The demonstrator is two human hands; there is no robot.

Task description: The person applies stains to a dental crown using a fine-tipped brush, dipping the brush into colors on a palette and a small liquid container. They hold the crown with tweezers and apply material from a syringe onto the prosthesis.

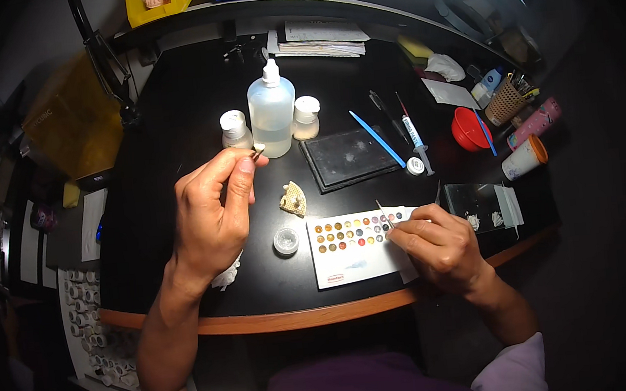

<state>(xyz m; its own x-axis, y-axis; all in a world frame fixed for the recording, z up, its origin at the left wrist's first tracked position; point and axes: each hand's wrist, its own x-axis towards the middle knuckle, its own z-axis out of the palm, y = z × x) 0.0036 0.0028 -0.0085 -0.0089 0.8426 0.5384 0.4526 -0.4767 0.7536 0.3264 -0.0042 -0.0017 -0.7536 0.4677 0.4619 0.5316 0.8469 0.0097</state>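
Observation:
My left hand point(214, 211) is raised in front of a clear squeeze bottle point(273, 121). Its thumb and fingertips pinch a small white piece point(259, 148) that looks like a dental crown, with a dark bit at its base. Over the right part of a white paint palette point(361, 272), my right hand point(436, 243) grips a thin brush point(383, 213), its tip pointing up and away. Rows of small round wells hold colours, mostly browns, yellows and greys. Left of the palette stand a small glass jar point(286, 241) and a yellowish plaster-like dental model piece point(293, 199).
Two white-lidded jars point(306, 118) flank the bottle. Behind the palette lies a black slab point(351, 159) with a blue stick point(377, 140) across it. A syringe point(417, 145), red bowl point(469, 130) and glass plate point(470, 208) are at right. A wooden edge point(323, 314) borders the table.

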